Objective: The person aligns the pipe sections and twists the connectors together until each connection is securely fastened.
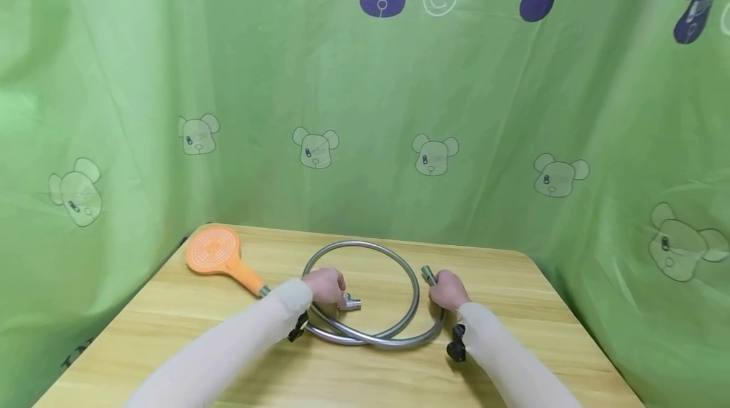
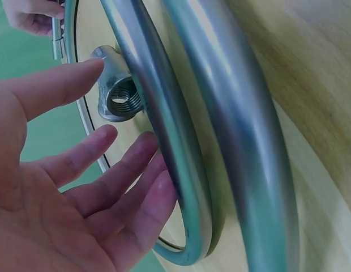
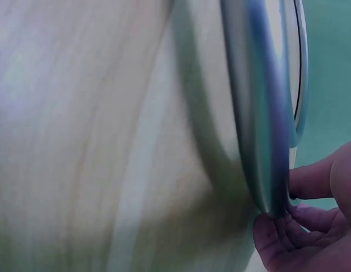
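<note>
A silvery shower hose (image 1: 413, 275) lies looped on the wooden table. One end joins an orange shower head (image 1: 213, 249) at the left. My right hand (image 1: 448, 291) pinches the hose near its free end, where a metal nut (image 1: 428, 275) sticks out beyond the fingers. Inside the loop lies a small metal fitting (image 1: 351, 303) with a threaded opening, seen in the left wrist view as a threaded valve body (image 2: 116, 90). My left hand (image 1: 326, 286) reaches over the loop to it, fingers spread and loosely bent. Its thumb tip is at the fitting; whether they touch I cannot tell.
The wooden table (image 1: 513, 306) has a rounded far right corner. A green curtain (image 1: 365, 199) with printed bear heads hangs behind it and on both sides. Each wrist carries a small black camera.
</note>
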A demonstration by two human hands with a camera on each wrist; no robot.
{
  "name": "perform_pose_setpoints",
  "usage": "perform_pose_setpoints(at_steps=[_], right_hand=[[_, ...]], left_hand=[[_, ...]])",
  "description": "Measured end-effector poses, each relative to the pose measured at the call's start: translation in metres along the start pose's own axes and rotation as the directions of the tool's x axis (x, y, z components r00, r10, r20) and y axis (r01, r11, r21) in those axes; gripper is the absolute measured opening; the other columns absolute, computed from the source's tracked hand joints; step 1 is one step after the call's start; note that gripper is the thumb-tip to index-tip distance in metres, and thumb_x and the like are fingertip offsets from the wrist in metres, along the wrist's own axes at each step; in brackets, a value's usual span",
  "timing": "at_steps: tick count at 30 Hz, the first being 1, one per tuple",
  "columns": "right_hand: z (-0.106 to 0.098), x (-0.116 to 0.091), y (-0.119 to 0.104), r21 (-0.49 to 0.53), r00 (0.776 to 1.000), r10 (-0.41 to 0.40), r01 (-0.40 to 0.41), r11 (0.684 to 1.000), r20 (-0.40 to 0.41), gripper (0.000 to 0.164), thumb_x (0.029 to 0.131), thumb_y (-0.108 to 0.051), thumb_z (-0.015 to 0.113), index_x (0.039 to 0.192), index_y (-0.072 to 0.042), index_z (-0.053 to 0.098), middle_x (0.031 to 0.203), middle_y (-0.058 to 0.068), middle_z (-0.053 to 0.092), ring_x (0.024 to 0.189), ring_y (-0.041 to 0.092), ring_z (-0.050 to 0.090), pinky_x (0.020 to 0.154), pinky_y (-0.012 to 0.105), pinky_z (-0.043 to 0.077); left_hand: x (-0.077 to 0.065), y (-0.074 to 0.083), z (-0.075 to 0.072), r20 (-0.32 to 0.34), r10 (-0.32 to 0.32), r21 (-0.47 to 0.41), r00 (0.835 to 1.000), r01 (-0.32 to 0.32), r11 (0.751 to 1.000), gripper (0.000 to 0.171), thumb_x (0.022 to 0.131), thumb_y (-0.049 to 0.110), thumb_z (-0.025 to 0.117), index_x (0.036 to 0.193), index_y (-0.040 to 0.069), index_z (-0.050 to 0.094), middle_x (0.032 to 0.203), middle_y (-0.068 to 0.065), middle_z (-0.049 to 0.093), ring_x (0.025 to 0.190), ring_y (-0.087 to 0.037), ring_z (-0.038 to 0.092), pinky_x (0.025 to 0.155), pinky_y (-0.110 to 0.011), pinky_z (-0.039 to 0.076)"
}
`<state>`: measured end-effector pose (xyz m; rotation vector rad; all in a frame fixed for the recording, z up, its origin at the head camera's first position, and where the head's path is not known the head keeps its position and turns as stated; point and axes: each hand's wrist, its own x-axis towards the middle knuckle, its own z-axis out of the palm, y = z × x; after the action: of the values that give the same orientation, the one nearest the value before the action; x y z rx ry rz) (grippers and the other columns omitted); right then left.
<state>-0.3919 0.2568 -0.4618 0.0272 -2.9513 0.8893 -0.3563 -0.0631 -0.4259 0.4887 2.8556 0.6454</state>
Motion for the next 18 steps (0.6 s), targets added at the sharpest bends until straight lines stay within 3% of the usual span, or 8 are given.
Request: perform_pose_setpoints(at_steps=[5, 14, 18], right_hand=[[-0.002, -0.002, -0.006, 0.02, 1.0, -0.013, 0.013, 1.0, 0.008, 0.016, 0.074, 0.007, 0.059, 0.09, 0.005, 0.062, 0.081, 0.013, 0.06, 0.073, 0.025, 0.056, 0.058, 0.031, 0.05], [-0.003, 0.001, -0.013, 0.085, 1.0, 0.017, -0.019, 0.996, 0.022, 0.021, 0.086, 0.005, 0.053, 0.105, 0.01, 0.061, 0.085, 0.015, 0.059, 0.075, 0.025, 0.056, 0.06, 0.031, 0.05], [-0.004, 0.001, -0.015, 0.11, 0.999, 0.03, -0.032, 0.993, 0.025, 0.028, 0.086, 0.005, 0.053, 0.112, 0.012, 0.06, 0.09, 0.017, 0.06, 0.079, 0.026, 0.057, 0.062, 0.032, 0.051]], left_hand=[[-0.003, 0.006, -0.001, 0.006, -0.016, -0.005, 1.0, 0.016, 1.0, 0.038, 0.073, 0.02, 0.084, 0.106, 0.008, 0.071, 0.102, -0.003, 0.07, 0.093, -0.021, 0.062, 0.087, -0.039, 0.053], [0.003, 0.01, 0.004, 0.002, -0.012, 0.008, 1.0, 0.012, 1.0, 0.035, 0.071, 0.016, 0.085, 0.103, 0.01, 0.072, 0.098, -0.002, 0.07, 0.091, -0.02, 0.062, 0.086, -0.038, 0.053], [0.006, 0.011, 0.008, 0.004, -0.018, 0.006, 1.0, 0.018, 1.0, 0.034, 0.073, 0.014, 0.084, 0.104, 0.01, 0.072, 0.099, -0.002, 0.07, 0.093, -0.021, 0.063, 0.088, -0.039, 0.053]])
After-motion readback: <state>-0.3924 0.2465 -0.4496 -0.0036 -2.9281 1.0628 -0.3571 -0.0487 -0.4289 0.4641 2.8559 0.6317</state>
